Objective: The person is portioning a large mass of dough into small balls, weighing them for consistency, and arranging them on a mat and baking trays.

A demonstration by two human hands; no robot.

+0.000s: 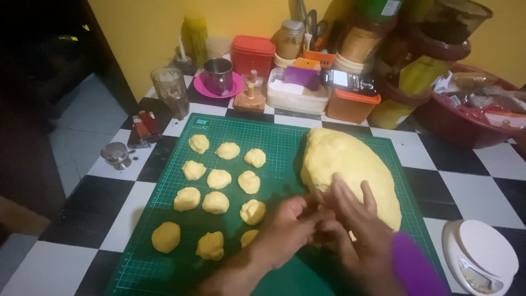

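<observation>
A big mound of yellow dough point(350, 164) lies on the right half of a green cutting mat point(181, 263). Several small dough balls point(218, 178) sit in rows on the mat's left half. My left hand point(287, 227) and my right hand point(356, 216) meet at the near end of the mound, fingers curled together against the dough. Whatever lies between the palms is hidden and the hands are blurred. A purple sleeve point(413, 266) covers my right wrist.
A white kitchen scale point(482, 255) stands at the near right of the black and white checkered table point(471, 181). Behind the mat are a glass point(171, 90), a metal cup on a pink saucer point(218, 77), red and orange tubs, jars and a red bowl point(466, 123).
</observation>
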